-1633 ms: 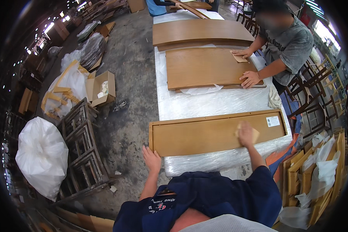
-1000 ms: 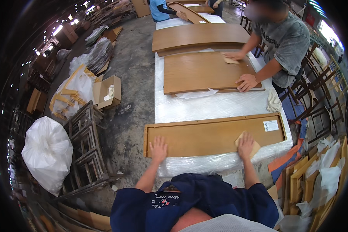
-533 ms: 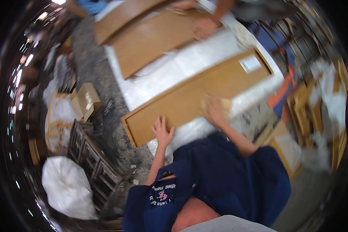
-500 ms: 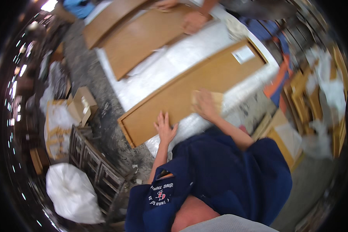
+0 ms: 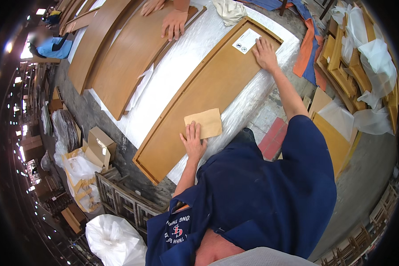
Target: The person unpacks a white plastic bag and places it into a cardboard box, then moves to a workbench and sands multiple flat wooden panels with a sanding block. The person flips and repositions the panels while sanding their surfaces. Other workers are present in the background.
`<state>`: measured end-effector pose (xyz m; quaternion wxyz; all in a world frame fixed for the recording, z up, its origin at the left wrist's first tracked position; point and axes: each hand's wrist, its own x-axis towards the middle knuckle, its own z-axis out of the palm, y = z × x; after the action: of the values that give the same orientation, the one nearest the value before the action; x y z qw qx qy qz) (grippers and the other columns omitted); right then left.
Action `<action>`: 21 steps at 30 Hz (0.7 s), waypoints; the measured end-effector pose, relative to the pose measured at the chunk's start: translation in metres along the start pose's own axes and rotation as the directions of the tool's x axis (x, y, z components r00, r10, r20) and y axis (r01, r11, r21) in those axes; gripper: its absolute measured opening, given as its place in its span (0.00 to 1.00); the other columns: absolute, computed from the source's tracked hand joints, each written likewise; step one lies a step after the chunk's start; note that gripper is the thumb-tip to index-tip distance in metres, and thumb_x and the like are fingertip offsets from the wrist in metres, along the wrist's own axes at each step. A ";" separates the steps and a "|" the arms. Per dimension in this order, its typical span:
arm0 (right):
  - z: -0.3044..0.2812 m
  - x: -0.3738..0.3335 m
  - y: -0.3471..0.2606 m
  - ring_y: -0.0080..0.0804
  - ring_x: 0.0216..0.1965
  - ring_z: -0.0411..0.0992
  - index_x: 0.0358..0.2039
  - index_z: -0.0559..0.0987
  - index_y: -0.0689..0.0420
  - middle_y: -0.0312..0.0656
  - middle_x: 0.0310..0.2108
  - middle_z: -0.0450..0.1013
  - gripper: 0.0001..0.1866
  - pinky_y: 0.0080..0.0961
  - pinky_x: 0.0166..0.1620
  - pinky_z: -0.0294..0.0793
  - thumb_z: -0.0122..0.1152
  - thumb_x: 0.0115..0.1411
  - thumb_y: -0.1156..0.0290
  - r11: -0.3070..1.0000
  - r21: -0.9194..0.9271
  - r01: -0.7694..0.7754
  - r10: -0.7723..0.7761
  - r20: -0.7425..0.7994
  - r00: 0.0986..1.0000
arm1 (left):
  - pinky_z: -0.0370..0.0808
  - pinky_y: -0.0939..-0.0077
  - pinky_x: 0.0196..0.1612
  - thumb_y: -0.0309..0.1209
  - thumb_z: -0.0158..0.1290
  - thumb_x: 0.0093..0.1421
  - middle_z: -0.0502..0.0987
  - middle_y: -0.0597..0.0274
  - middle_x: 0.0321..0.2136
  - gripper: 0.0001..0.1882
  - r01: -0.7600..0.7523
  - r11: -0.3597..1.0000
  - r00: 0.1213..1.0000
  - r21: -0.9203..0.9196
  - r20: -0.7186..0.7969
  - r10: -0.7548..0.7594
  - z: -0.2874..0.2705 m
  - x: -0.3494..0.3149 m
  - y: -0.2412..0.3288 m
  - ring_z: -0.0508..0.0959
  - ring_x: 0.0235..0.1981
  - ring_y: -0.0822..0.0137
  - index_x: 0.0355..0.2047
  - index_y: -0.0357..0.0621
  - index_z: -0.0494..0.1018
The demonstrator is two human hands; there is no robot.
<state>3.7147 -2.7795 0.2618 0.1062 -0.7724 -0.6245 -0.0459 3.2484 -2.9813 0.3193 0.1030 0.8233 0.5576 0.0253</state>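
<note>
A long brown wooden panel (image 5: 204,93) with a raised rim lies aslant in front of me on a table wrapped in clear film. My left hand (image 5: 193,142) rests on its nearer part, fingers stretched, their tips over the left edge of a tan sheet of sandpaper (image 5: 207,123). Out at the far right end, my right hand (image 5: 265,55) lies flat with its fingers spread on the wood. Its fingertips are beside a white printed label (image 5: 246,41) stuck to the panel.
Across the table, another person's hands (image 5: 174,23) press on a second brown panel (image 5: 131,62). A white cloth (image 5: 229,11) lies near the far end. Wooden parts in plastic (image 5: 363,66) are stacked at right. A wooden rack (image 5: 124,199) and white bag (image 5: 113,239) are at lower left.
My right hand has left the sandpaper and moved to the panel's far right end by the label. The sandpaper now lies under my left fingertips. The view has shifted.
</note>
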 end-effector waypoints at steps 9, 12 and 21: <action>0.004 0.013 0.012 0.41 0.68 0.52 0.65 0.61 0.59 0.45 0.66 0.57 0.32 0.45 0.68 0.48 0.45 0.67 0.52 0.999 0.047 0.012 -0.006 -0.127 0.992 | 0.53 0.35 0.62 0.38 0.57 0.53 0.57 0.56 0.66 0.39 0.220 0.969 0.975 0.115 -0.052 -0.215 -0.009 -0.058 -0.040 0.55 0.67 0.50 0.65 0.46 0.58; -0.006 -0.020 -0.023 0.48 0.67 0.52 0.64 0.61 0.60 0.49 0.66 0.56 0.31 0.47 0.68 0.49 0.46 0.66 0.54 0.999 0.004 0.042 -0.041 -0.104 0.994 | 0.57 0.40 0.60 0.36 0.58 0.51 0.58 0.54 0.65 0.39 0.302 0.941 0.953 0.153 -0.082 -0.293 -0.009 -0.082 -0.053 0.58 0.65 0.50 0.64 0.45 0.59; -0.020 -0.093 -0.040 0.44 0.69 0.50 0.66 0.59 0.57 0.47 0.67 0.55 0.32 0.47 0.69 0.47 0.43 0.68 0.53 0.966 0.174 0.194 -0.192 -0.026 0.981 | 0.61 0.48 0.57 0.27 0.56 0.51 0.62 0.51 0.61 0.35 0.321 0.943 0.940 0.081 -0.147 -0.308 -0.011 -0.106 -0.060 0.62 0.61 0.47 0.62 0.48 0.63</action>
<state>3.6570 -2.8648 0.2666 0.1714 -0.6955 -0.6978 -0.0041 3.1522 -3.0562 0.3265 0.0254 0.7243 0.6882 0.0342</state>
